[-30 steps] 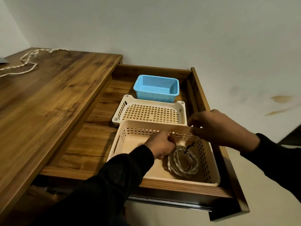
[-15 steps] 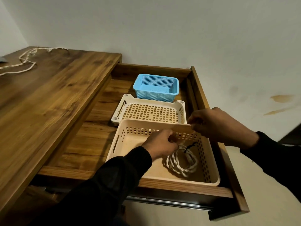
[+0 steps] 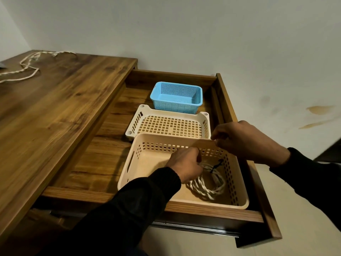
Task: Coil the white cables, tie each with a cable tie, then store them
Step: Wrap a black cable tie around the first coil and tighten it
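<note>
A coiled white cable (image 3: 210, 183), tied with a black cable tie (image 3: 216, 166), lies in the right half of the beige basket (image 3: 129, 169) at the front of the open drawer. My left hand (image 3: 184, 164) reaches into the basket, and its curled fingers grip the coil's left side, hiding that part. My right hand (image 3: 243, 140) pinches the basket's far rim near its right corner. A second white cable (image 3: 27, 70) lies loose and uncoiled on the desk top at the far left.
Behind the beige basket in the wooden drawer (image 3: 238, 216) sits a shallow cream tray (image 3: 204, 120), and behind that a blue mesh basket (image 3: 177, 105). The wooden desk top (image 3: 55, 111) stretches to the left. A pale wall rises behind.
The coil has settled slightly lower in the basket under my left hand. My right hand stays on the far rim. The view has shifted a little.
</note>
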